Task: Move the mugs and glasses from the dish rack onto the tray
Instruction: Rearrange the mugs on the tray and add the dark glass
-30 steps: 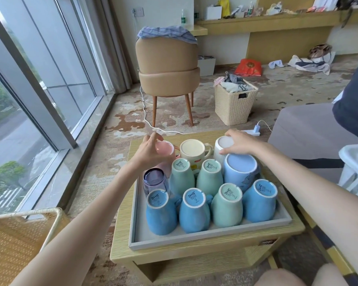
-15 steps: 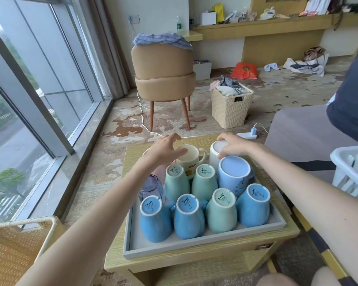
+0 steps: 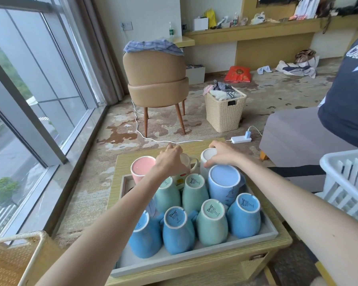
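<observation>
A grey tray (image 3: 194, 260) on a low wooden table (image 3: 262, 251) holds several upside-down blue and green mugs, plus a large light-blue mug (image 3: 223, 183). At its far edge stand a pink mug (image 3: 142, 168), a cream mug (image 3: 189, 164) and a white mug (image 3: 208, 158). My left hand (image 3: 171, 159) grips the cream mug from above. My right hand (image 3: 222, 153) rests over the white mug and holds it. A purple glass is mostly hidden under my left forearm.
A white dish rack (image 3: 347, 182) stands at the right edge beside a grey sofa (image 3: 293, 133). A wicker basket (image 3: 12, 259) is at lower left. Beyond the table are a tan chair (image 3: 156, 79), a laundry basket (image 3: 224, 109) and a white cable with power strip (image 3: 240, 139). Windows line the left.
My left hand let go of the pink mug and moved right onto the cream mug. My right hand stayed on the white mug. The view shifted down and closer.
</observation>
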Demonstrator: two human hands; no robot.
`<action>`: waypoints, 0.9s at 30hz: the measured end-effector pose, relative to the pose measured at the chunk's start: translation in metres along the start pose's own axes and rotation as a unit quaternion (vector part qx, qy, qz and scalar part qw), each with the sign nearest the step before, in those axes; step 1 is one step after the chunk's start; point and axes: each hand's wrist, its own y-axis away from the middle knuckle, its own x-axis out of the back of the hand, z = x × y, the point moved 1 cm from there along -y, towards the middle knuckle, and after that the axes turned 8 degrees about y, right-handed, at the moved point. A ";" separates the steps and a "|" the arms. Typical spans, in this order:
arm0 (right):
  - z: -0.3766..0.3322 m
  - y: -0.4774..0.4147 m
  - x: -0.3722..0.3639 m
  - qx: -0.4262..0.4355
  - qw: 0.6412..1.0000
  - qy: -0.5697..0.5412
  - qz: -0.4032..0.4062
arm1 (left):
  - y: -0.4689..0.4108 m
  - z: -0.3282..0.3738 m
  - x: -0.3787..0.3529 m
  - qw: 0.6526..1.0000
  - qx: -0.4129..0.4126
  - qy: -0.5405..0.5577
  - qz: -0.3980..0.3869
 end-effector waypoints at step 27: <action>0.009 -0.003 0.010 0.047 0.999 0.011 -0.022 | -0.006 -0.008 -0.005 0.996 0.005 0.084 0.033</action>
